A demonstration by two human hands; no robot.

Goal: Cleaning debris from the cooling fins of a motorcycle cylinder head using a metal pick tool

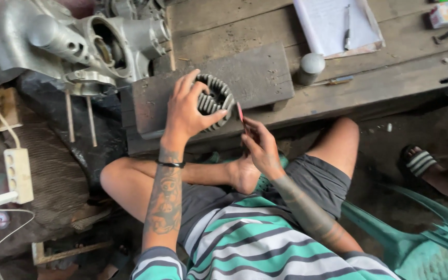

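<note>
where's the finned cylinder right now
In the head view, the finned cylinder sits centre frame on a dark wooden block, gripped by the left hand, with the right hand just to its right.

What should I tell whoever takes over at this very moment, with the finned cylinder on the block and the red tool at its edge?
Left hand: grip closed over the finned engine cylinder, holding it down on the wooden block.
Right hand: grip on a thin red-handled tool, its tip at the cylinder's right edge.
Nearby: engine crankcase at upper left, clipboard with pen on the bench.
Done: cylinder is off the crankcase and steadied.
Left: the work at the cylinder's edge; its progress cannot be judged from here.
</note>
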